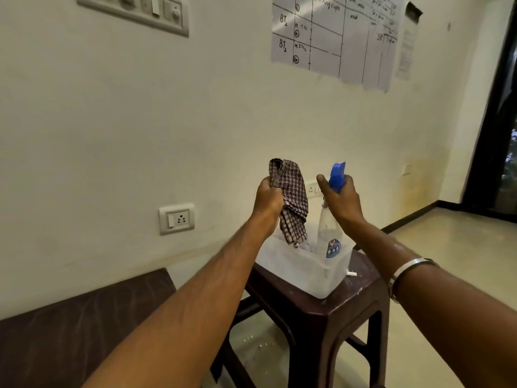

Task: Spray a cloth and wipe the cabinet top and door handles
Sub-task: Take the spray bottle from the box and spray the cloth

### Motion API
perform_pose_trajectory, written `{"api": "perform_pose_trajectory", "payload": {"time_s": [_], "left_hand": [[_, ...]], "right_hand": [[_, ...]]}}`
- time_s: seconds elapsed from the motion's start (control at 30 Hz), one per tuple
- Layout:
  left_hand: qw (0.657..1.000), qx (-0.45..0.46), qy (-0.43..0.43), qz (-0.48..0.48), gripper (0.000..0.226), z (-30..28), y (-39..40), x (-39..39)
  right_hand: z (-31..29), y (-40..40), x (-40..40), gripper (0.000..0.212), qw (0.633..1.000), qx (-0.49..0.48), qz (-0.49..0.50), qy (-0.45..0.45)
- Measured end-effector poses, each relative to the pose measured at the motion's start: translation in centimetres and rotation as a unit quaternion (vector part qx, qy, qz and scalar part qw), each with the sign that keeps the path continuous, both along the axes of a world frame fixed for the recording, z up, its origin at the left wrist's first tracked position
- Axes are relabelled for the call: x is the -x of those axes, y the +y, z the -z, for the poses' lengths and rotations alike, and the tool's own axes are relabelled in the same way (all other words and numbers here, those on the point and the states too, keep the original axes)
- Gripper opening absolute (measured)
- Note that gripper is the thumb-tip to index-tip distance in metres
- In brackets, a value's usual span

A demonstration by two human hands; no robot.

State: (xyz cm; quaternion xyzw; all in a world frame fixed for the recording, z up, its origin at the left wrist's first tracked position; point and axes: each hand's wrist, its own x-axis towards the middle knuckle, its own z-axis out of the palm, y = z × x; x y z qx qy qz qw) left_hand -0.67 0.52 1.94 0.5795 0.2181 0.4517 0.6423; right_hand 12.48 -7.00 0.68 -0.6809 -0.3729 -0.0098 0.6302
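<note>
We clench the checked cloth [291, 200] in our left hand [267, 200], right hand [340, 201] wrapped around the spray bottle [331, 219]; best aim the nozzle squarely at the fabric

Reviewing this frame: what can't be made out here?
- Spray bottle nozzle and trigger: head view, covered by the right hand.
- Bottle's base: behind the clear tub wall.
- Cloth wetness: not discernible.
- Cabinet and door handles: not in view.
- Wall chart: handwriting too small, top cut off.
</note>
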Motion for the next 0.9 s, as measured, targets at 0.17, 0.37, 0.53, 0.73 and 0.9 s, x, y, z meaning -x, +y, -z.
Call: {"api": "perform_pose_trajectory", "payload": {"time_s": [0.17, 0.37, 0.53, 0.73, 0.9], "left_hand": [[1.000, 0.009, -0.018, 0.009, 0.038, 0.0, 0.0, 0.5], [0.998, 0.017, -0.058, 0.018, 0.038, -0.7, -0.9, 2.6], [0.994, 0.025, -0.102, 0.025, 0.039, -1.9, -1.8, 5.2], [0.989, 0.023, -0.139, 0.038, 0.039, -3.4, -4.0, 9.1], [0.986, 0.026, -0.153, 0.052, 0.036, -4.0, -6.1, 13.0]], "right_hand": [[-0.5, -0.7, 0.1, 0.060, 0.999, 0.028, -0.012, 0.015], [-0.5, -1.8, 0.8, 0.086, 0.996, 0.076, -0.016, 0.039], [-1.3, -3.4, 4.7, 0.090, 0.985, -0.021, 0.172, -0.012], [-1.0, -4.4, 10.5, 0.050, 0.976, -0.173, -0.013, -0.131], [-1.5, -5.0, 14.9, 0.050, 0.926, -0.075, -0.340, 0.145]]}}
